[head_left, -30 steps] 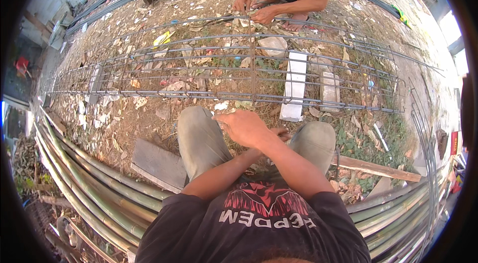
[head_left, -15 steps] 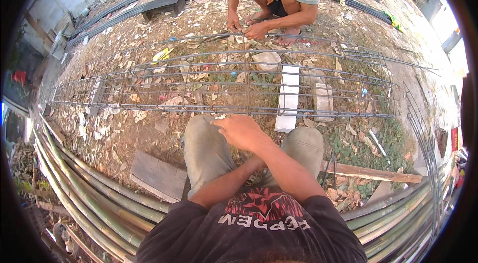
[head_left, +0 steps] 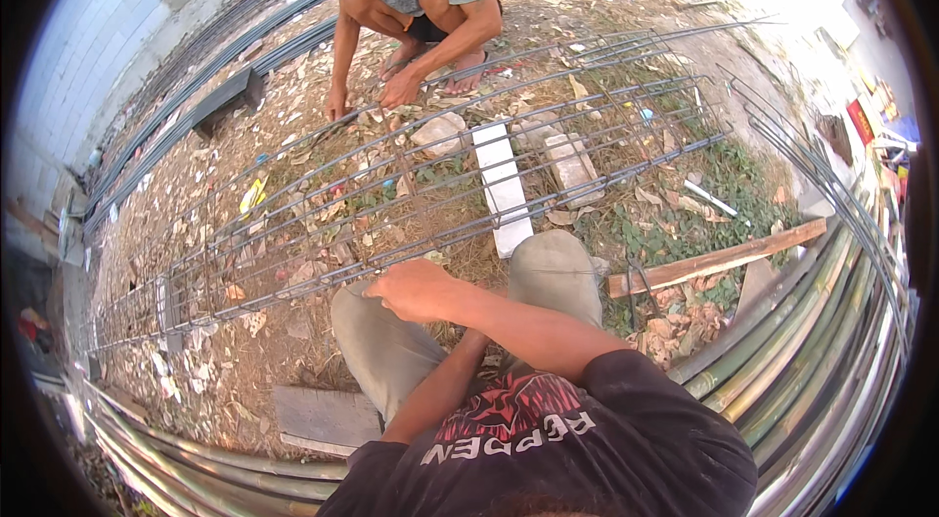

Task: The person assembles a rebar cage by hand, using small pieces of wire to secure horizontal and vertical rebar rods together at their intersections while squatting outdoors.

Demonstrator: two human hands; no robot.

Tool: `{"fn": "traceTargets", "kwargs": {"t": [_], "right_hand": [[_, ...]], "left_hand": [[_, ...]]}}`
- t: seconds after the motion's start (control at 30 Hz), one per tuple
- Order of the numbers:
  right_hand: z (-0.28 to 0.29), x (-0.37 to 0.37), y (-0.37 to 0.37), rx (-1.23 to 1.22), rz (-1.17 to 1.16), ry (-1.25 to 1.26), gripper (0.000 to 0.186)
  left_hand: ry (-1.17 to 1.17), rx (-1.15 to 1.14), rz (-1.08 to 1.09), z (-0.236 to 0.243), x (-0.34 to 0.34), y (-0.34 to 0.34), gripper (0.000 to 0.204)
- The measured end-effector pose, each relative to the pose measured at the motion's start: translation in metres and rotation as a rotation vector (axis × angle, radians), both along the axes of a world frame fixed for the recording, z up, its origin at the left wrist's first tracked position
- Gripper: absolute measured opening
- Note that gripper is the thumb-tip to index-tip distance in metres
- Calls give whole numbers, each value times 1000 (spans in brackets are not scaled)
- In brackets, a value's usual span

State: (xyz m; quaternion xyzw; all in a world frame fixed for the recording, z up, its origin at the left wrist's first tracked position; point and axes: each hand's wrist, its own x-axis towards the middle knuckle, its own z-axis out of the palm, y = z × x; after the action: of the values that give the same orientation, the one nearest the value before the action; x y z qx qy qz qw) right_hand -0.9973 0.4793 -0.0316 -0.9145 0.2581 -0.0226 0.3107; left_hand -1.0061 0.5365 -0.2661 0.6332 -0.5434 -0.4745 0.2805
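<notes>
While I crouch on the littered ground, the long rebar cage point(head_left: 411, 194) stretches across in front of my knees, a lattice of thin, dark, ribbed steel bars running lengthwise with cross ties, resting on dry leaves, dirt and patches of grass. Beside and behind me lies a thick bundle of long bamboo poles and pipes point(head_left: 812, 341), smooth, round and pale green to grey, curving along my right side. A flat white block point(head_left: 504, 189) lies under the cage, with a rougher grey block point(head_left: 575, 168) just beside it, and a reddish wooden plank point(head_left: 714, 260) rests on the grass to my right. A flat grey slab point(head_left: 323, 419) lies by my left leg. My right hand point(head_left: 416, 289) reaches across my body, forearm stretched over my knees, fingers curled loosely and resting at the near bar of the cage above my left knee; whether they clamp the bar I cannot tell. My left hand point(head_left: 479, 346) is tucked under my right forearm between my knees, mostly hidden, so its grip is unclear. Across the cage another person squats, a hand point(head_left: 396, 94) and another hand point(head_left: 335, 111) both down at the far bars.
</notes>
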Motion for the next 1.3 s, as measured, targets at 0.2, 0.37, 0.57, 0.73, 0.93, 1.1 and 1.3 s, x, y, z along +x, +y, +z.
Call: {"fn": "traceTargets", "kwargs": {"t": [0.2, 0.37, 0.57, 0.73, 0.93, 1.1, 1.3], "right_hand": [[-10, 1, 0, -11, -13, -104, 30], [-12, 3, 3, -15, -23, -123, 26], [-12, 3, 1, -31, -9, -131, 25], [-7, 3, 3, -21, 14, -109, 27], [-11, 4, 2, -54, 40, -155, 25], [-11, 3, 1, -5, 15, -79, 27], [-8, 6, 4, -83, 24, -92, 24]], "left_hand": [[-11, 7, -21, -1, 4, 0, 31], [-15, 4, -28, 1, 9, 0, 31], [-25, 4, -41, 0, 12, 0, 31], [-28, 6, -49, 0, 14, 3, 31], [-24, 2, -36, 0, 11, -1, 31], [-18, -7, -33, 4, 5, -3, 31], [-22, 3, -10, 1, -1, 2, 31]]}}
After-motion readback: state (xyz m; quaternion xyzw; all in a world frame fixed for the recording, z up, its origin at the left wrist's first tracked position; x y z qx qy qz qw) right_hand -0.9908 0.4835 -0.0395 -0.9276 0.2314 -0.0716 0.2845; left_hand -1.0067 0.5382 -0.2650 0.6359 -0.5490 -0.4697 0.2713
